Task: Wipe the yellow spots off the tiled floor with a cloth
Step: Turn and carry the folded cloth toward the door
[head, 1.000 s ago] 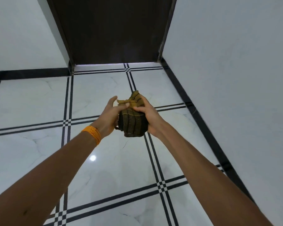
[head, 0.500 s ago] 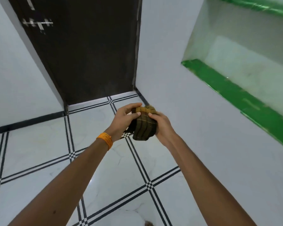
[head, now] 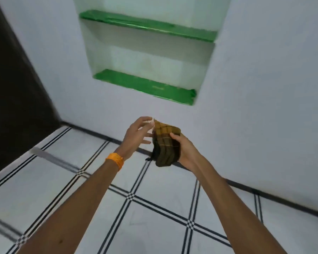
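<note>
Since half a second before, left hand had opened off the folded brown-and-yellow checked cloth at frame centre, right hand's grip alone holding it; white tiled floor showed no yellow spots, wiping unstarted.

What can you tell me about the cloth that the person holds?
The cloth is woven fabric, checked in olive, mustard and dark brown. It is folded into a thick bundle, held in the air above the tiled floor. The right hand grips its right side; the left hand, fingers spread, is at its upper left corner.
</note>
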A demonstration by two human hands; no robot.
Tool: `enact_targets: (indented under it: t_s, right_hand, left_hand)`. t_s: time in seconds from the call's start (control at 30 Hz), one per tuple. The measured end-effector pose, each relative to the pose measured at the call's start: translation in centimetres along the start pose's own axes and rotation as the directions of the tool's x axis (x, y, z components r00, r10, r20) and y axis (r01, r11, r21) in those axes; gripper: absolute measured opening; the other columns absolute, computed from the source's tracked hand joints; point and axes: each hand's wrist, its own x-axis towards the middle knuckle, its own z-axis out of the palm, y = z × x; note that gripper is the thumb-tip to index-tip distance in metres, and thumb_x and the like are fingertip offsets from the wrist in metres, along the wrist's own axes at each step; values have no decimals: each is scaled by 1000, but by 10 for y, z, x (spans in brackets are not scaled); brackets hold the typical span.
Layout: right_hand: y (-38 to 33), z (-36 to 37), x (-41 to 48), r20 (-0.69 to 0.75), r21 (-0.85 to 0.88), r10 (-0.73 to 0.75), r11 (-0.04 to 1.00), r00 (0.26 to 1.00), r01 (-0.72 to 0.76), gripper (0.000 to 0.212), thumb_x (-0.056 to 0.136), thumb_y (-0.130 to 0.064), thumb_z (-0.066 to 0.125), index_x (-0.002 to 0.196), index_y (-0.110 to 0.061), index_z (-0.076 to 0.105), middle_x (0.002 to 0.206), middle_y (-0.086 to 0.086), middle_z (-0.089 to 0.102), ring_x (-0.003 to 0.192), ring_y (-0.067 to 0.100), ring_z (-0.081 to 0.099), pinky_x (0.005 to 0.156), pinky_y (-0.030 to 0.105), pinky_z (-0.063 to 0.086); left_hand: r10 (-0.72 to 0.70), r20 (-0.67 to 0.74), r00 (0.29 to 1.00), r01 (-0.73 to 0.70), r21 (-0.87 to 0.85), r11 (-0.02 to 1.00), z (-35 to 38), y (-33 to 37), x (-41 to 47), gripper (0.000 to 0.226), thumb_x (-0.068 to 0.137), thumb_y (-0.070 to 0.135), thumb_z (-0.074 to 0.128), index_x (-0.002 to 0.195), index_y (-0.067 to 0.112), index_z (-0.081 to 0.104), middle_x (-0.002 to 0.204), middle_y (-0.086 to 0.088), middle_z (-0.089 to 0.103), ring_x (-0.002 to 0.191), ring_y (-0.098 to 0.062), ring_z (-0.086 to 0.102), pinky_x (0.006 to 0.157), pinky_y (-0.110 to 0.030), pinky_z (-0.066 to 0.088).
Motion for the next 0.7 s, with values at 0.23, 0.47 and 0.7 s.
enact_targets:
  t_s: [0.23,0.47,0.7]
  right_hand:
    - [14,-196,-189,-419,146,-104,973,902,180,33,106,-29,49,134,-19,61,124,5,73,113,23,70,90,39,54]
    - [63,-360,-421,-748,187,-91,922,657,340,32,106,-26,49,135,-19,60,123,8,73,112,27,70,90,44,56]
    - [127,-472,-669,-939,184,-2,840,343,510,25,104,-25,53,126,-26,65,123,2,74,114,23,69,100,45,53]
  left_hand:
    - [-34,410,912,-34,157,987,244,-3,-55,28,103,41,49,115,21,65,110,-1,71,103,-21,69,85,-31,54]
    - [202,661,723,-475,262,840,499,-4,-176,33,102,40,51,125,18,62,121,-1,67,112,-19,61,91,-32,47]
    - [516,779,356,-854,47,518,710,5,-342,47,99,37,46,136,10,54,136,-12,59,125,-31,54,106,-49,44]
